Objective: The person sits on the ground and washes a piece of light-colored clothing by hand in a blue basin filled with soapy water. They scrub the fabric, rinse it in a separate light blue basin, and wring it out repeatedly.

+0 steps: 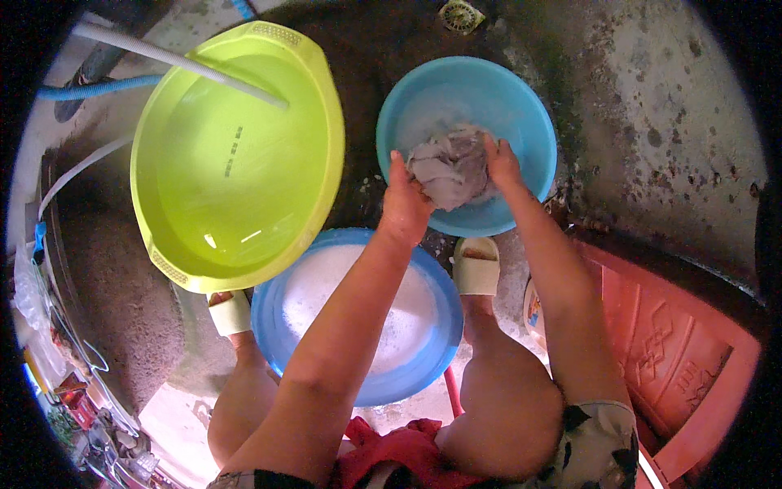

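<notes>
A bunched, wet grayish cloth (449,168) is gripped between both hands over the turquoise plastic basin (537,110). My left hand (406,202) holds its left side, thumb pointing up. My right hand (502,164) grips its right side. Cloudy water lies in the basin around the cloth. Nearer my body, under my left forearm, a blue basin (443,360) holds white suds. The large yellow-green oval tub (333,147) at the left contains clear-looking water, and the end of a gray corrugated hose (244,88) reaches over it.
A red plastic piece with molded patterns (660,342) stands at the right, below a stained wall (678,110). A round floor drain (460,16) lies at the top. My slippered feet (478,266) flank the blue basin. A blue hose (101,90) and assorted items lie at the left.
</notes>
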{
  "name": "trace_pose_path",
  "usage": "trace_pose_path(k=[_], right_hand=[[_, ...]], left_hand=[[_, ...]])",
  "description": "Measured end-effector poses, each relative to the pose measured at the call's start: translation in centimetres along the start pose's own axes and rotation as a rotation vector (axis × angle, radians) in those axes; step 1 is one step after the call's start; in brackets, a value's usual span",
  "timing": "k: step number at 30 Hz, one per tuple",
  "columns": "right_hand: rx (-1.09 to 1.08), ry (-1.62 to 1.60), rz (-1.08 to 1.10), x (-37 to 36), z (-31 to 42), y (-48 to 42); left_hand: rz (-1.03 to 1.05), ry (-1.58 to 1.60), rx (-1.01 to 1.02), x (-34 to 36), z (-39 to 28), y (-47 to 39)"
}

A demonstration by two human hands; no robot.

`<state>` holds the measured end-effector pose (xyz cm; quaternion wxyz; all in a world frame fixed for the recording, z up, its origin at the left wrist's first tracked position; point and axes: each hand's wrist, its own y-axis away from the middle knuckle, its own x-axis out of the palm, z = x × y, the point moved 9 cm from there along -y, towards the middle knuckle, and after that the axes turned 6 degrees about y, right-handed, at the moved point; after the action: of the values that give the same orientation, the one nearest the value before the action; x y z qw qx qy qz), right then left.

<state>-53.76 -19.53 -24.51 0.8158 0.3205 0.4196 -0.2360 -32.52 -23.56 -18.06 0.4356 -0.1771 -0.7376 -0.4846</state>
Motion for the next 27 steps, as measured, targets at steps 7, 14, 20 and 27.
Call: trace_pose_path(k=[7, 14, 20, 27], right_hand=[[-0.355, 0.449, -0.079, 2.2, 1.9, 3.1], [-0.27, 0.719, 0.053, 2.3, 2.3, 3.6], [-0.218, 0.573, -0.062, 1.8, 0.2, 3.0], [-0.168, 0.15, -0.103, 1.2, -1.7, 0.7]], left_hand=[[-0.273, -0.288, 0.131, -1.3, -1.2, 1.8], [-0.222, -0.304, 0.062, -1.9, 0.9, 1.9], [-0.169, -0.282, 0.051, -1.7, 1.3, 1.8], [-0.169, -0.266, 0.022, -2.3, 1.7, 1.4]])
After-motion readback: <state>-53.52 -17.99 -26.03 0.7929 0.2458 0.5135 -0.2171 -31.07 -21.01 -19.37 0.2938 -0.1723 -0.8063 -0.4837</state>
